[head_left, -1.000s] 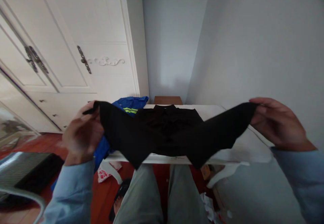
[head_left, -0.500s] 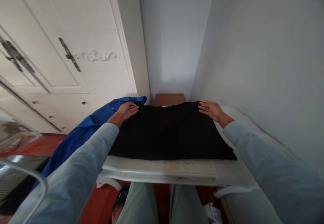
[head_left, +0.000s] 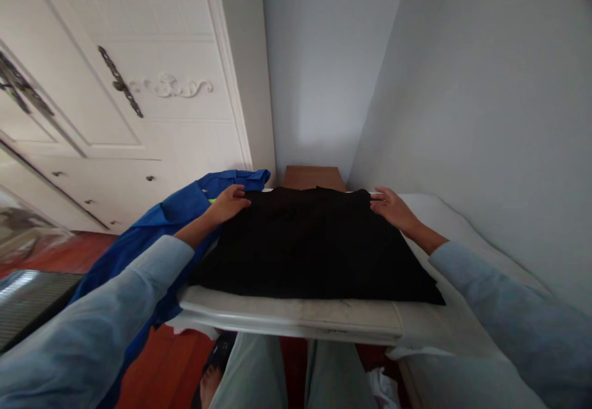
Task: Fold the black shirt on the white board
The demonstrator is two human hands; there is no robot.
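Lowered since a second ago, when they held its two ends up in the air, your hands now rest at the far corners of the black garment [head_left: 319, 248], which lies spread across the white table [head_left: 296, 319]. Your left hand [head_left: 229, 202] is at the far left corner, fingers bent and touching the cloth's edge; your right hand [head_left: 393, 208] mirrors it at the far right corner, fingers slightly curled. You can't tell from this view whether either hand pinches the fabric or merely rests against it. Flat and smooth, the garment widens toward you, its near edge stopping just short of the table's front edge. Beside your left forearm, a blue garment [head_left: 152, 230] drapes over the table's left side. Behind the far edge you see a brown box [head_left: 314, 176], with a white wardrobe [head_left: 176, 45] to the left.
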